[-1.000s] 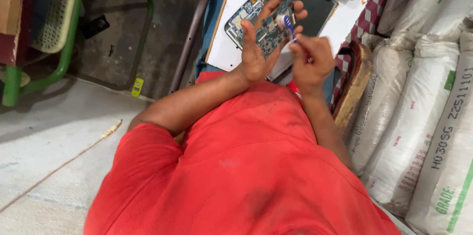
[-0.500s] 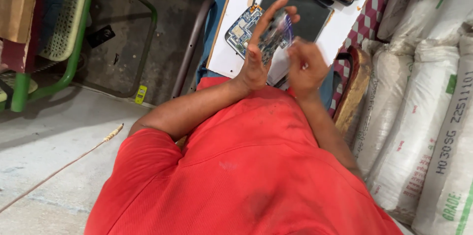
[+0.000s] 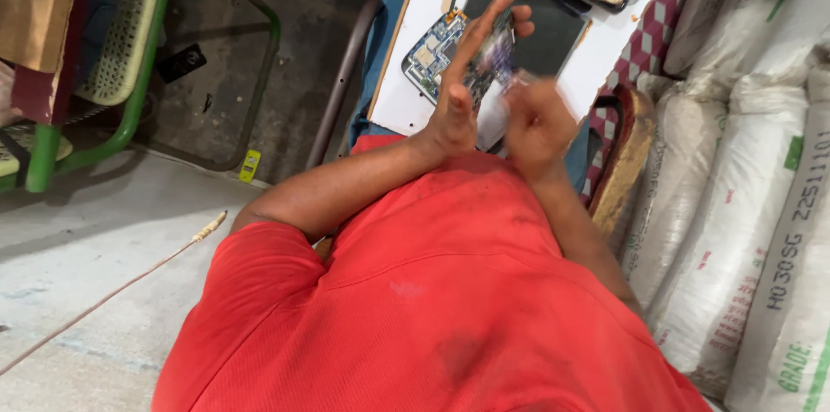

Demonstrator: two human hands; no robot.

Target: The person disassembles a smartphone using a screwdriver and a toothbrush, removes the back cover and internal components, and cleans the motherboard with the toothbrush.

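Circuit board point(image 3: 493, 62) stands upright against the open left hand point(image 3: 462, 96), fingers outstretched; right hand point(image 3: 538, 118), blurred, curls closed just beside it above the worktop point(image 3: 398, 105)

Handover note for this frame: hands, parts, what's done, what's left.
Left hand: raised, fingers straight, backing a small circuit board.
Right hand: closed at the board's lower edge, blurred; any tool or exact grip is unreadable.
Second circuit board and dark panel lie on the white board.
Done: small board is off the work surface. Left: work on it looks unfinished.
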